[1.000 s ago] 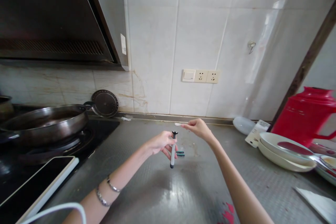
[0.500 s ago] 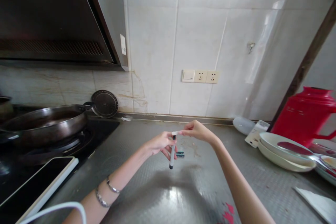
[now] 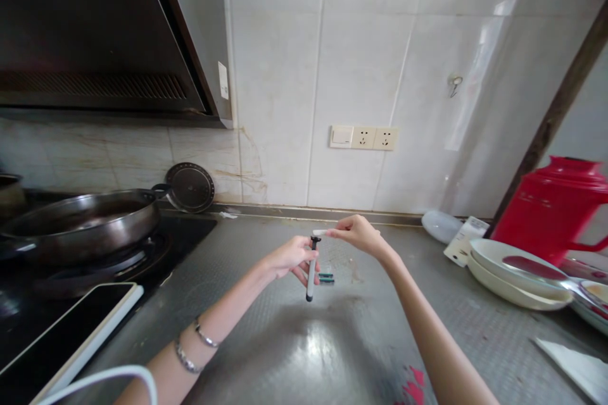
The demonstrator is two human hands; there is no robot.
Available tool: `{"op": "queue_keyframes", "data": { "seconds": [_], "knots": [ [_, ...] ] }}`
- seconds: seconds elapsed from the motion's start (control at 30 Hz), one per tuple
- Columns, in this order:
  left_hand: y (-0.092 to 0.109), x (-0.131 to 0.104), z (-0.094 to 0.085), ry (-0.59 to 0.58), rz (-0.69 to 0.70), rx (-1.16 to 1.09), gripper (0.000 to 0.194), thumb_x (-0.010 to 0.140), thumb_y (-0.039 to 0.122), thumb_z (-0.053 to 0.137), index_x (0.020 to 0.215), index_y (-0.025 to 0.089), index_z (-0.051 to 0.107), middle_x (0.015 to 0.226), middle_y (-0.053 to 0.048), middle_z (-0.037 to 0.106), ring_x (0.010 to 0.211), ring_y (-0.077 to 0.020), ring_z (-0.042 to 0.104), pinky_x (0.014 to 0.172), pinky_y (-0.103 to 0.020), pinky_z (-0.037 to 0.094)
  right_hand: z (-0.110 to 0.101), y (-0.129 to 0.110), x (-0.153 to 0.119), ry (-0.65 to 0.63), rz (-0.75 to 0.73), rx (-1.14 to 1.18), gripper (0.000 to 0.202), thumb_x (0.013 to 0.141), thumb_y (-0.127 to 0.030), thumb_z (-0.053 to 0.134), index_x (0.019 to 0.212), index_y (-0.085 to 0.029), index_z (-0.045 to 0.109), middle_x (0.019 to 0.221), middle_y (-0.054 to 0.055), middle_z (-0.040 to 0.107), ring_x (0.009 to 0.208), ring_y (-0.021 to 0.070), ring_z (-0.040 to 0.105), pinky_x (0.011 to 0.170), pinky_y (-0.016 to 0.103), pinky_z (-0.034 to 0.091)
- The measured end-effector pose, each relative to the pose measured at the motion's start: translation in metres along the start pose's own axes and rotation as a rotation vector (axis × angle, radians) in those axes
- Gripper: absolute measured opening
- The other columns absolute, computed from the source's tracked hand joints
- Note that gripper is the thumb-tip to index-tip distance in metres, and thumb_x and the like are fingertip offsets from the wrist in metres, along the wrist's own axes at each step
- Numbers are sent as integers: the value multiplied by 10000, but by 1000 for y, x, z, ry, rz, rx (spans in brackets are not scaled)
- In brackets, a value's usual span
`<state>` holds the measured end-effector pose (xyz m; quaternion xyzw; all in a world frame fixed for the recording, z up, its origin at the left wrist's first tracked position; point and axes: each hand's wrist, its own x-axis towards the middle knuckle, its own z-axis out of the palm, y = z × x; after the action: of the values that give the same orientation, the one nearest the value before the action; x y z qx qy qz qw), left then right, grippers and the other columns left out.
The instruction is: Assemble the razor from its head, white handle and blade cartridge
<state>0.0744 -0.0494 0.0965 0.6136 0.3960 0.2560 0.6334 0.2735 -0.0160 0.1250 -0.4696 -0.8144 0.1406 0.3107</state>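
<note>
- Hand, left (image 3: pixel 291 258): thumb and fingers closed on slim silver-grey stick with black butt (image 3: pixel 311 277), held near upright over the counter, black flared head (image 3: pixel 315 240) uppermost.
- Hand, right (image 3: pixel 355 234): fingertips pinched together on near end of small flat white strip (image 3: pixel 320 232), held about level, just over the black head; contact or narrow gap, cannot tell.
- Change: half a second ago, strip laid over the head and hiding it; now raised, black head bare below.
- Bearing on the work: judged not seated at this moment, one piece to each hand, strip and head close but not joined.
- Beneath: small teal-green double bar (image 3: pixel 326 276), lying on grey textured metal counter (image 3: pixel 351 335), near the left fingers.
- Farther left: round silver metal pan (image 3: pixel 128 221) on black glass hob (image 3: pixel 194 228); black-screened, white-edged flat device (image 3: pixel 76 327) in front.
- Farther right: stacked white oval dishes (image 3: pixel 508 295), red plastic jug (image 3: pixel 546 212) behind.
</note>
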Motion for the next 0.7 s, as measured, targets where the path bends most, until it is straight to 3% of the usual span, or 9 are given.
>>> {"op": "queue_keyframes", "data": {
  "seconds": [0.07,0.2,0.33,0.5,0.7],
  "knots": [
    [-1,1,-1,4,1,5,300,722,362,586,856,159,410,649,-15,583,516,-175,623,525,-356,515,-1,3,0,2,-13,9,495,680,-583,548,481,-133,494,487,-47,304,503,71,279,454,199,196],
    [0,1,-1,-1,9,8,297,722,357,580,866,166,405,653,-14,583,517,-174,623,524,-355,514,-2,5,0,-116,-42,58,493,682,-588,542,490,-139,479,490,-49,302,492,70,273,442,200,194],
    [2,0,-2,26,19,17,302,719,373,582,841,162,403,646,-17,582,517,-171,619,516,-346,511,-1,3,0,3,-8,5,496,675,-580,551,463,-142,454,482,-49,276,493,71,256,439,205,178],
    [5,-3,-2,35,28,28,302,726,369,577,869,167,403,657,-8,579,512,-167,619,509,-332,507,1,3,0,-66,-38,48,494,681,-586,540,480,-139,477,491,-45,302,494,73,277,443,199,196],
    [10,-6,-3,31,46,33,283,735,365,571,812,164,386,656,-16,584,525,-170,625,519,-336,509,-3,19,3,217,55,-64,490,763,-557,442,595,-125,602,496,-35,322,499,84,310,464,200,201]
  ]
}}
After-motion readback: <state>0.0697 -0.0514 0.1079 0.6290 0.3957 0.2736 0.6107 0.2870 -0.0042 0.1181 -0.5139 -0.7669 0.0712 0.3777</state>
